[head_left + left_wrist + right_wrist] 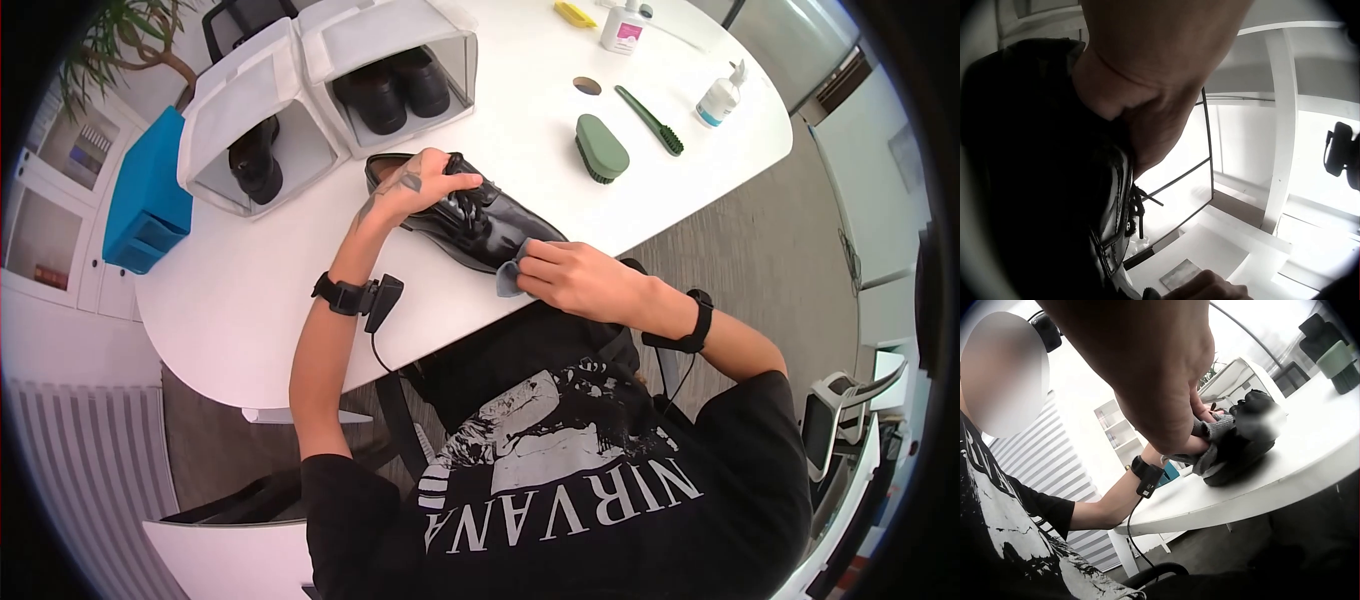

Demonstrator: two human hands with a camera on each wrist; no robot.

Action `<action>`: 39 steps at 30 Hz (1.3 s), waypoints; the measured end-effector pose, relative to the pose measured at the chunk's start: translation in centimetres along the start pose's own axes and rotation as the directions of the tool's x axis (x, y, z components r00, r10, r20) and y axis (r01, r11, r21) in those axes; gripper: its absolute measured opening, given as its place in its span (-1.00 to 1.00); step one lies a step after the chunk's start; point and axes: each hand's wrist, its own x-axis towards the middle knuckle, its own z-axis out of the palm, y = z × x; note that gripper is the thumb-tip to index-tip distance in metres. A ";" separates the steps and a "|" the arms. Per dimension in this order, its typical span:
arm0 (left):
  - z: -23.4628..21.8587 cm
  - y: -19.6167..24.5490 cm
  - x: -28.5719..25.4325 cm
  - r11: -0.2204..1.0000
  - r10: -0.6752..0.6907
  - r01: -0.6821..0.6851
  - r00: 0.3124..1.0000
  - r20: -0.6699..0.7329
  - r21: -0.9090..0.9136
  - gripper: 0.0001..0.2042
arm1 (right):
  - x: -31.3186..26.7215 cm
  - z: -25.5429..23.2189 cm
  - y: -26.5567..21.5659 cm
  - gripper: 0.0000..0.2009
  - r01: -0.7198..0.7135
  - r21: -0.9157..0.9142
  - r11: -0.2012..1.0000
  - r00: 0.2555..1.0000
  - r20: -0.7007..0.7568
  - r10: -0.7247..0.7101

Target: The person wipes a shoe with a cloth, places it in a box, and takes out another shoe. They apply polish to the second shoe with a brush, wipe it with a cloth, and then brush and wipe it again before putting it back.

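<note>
1. As we look down from the head, a glossy black lace-up shoe [515, 232] lies on the white table [235, 300], its toe pointing to four o'clock near the edge.
2. We see the left hand [415, 187] holding that shoe at the collar, by the laces; some of its fingertips are hidden from us.
3. We find the right hand [575, 280] at the toe, its fingers pinching a grey-blue cloth [510, 279] against the leather.
4. Out at two o'clock from the shoe, we have a green oval brush [603, 145] (bristles down), then a slim green brush [645, 115] and a pump bottle [718, 102].
5. Toward one o'clock we make out a bottle with a pink label [624, 32] and a small yellow item [575, 13].
6. At eleven o'clock we see an open-fronted box [370, 32] with black shoes [400, 90] inside; at ten, a second box [235, 75] with dark footwear [256, 165].
7. Over at nine o'clock we note a blue organiser [150, 190].
</note>
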 end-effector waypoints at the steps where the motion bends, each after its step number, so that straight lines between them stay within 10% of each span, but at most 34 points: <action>1: -0.1 0.0 0.2 1.000 0.012 -0.012 1.000 0.003 -0.018 -0.48 | 0.5 0.3 0.2 -0.81 0.030 0.012 0.999 0.999 -0.040 -0.029; 10: 0.0 -0.3 0.4 1.000 -0.002 0.002 1.000 -0.003 -0.017 -0.43 | 2.6 2.4 0.7 -0.80 0.065 0.033 0.997 0.984 -0.169 -0.058; 16: 0.0 0.0 0.1 0.999 -0.040 0.041 0.999 0.018 -0.028 -0.51 | -3.0 -0.6 1.8 -0.72 -0.302 0.170 0.938 0.937 -0.128 0.325; 39: -0.1 -0.3 0.3 0.999 -0.040 0.040 0.999 0.021 -0.009 -0.49 | -2.4 -0.1 3.2 -0.72 -0.345 0.302 0.889 0.901 -0.160 0.404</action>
